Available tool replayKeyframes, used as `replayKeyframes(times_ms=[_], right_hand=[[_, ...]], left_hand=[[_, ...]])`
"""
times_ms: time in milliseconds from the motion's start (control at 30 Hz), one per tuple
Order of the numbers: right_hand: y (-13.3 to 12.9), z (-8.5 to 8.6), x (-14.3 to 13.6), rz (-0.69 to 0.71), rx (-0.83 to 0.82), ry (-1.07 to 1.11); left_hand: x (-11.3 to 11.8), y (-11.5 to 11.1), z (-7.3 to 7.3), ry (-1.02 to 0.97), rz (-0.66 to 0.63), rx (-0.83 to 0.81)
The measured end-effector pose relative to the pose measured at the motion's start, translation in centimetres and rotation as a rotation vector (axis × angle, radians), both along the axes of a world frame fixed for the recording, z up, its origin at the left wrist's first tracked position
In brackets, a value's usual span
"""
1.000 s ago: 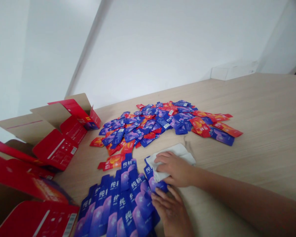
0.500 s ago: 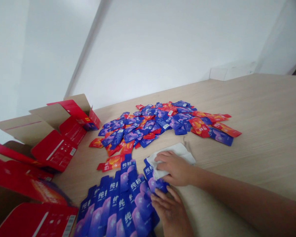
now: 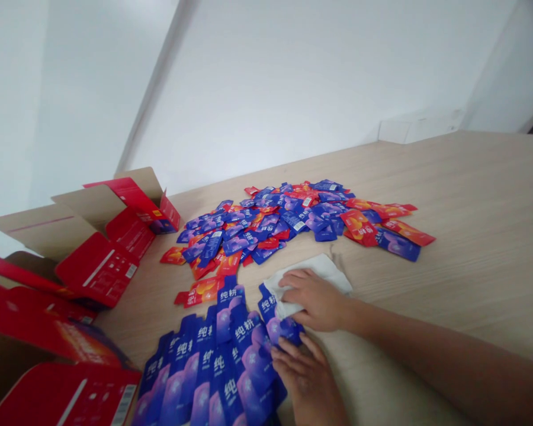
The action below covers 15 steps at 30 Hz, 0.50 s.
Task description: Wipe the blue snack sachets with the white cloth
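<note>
A white cloth (image 3: 333,273) lies bunched under my right hand (image 3: 317,299), whose bent fingers press it onto the upper part of a blue-purple pouch (image 3: 275,328). At that pouch's lower end, my left hand (image 3: 308,378) holds it down on the table, with fingers on one side and thumb on the other. Just left of both hands, several matching purple pouches (image 3: 222,367) lie face up in overlapping rows. The cloth and my right fingers hide part of the pouch's face.
Beyond my hands spreads a loose heap of purple and red-orange sachets (image 3: 266,222). Open red cartons (image 3: 100,269) stand with raised flaps along the left. A white box (image 3: 420,127) sits against the wall at the back of the wooden table (image 3: 466,225).
</note>
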State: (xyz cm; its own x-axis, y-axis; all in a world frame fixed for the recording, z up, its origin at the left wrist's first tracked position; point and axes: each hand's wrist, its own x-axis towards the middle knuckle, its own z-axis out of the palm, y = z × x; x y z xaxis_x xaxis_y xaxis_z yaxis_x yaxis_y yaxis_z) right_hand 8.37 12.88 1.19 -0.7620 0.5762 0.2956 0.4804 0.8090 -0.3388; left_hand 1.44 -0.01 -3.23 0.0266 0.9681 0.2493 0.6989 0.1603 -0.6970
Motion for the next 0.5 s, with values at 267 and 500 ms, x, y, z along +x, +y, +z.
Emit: replayKeyframes(times_ms=[267, 500], right_hand=[[-0.5, -0.1, -0.4, 0.128, -0.009, -0.02], [0.3, 0.0, 0.0, -0.06, -0.004, -0.005]], left_hand=[[0.3, 0.3, -1.5, -0.046, 0.092, -0.035], [0.1, 0.0, -0.4, -0.049, 0.025, 0.013]])
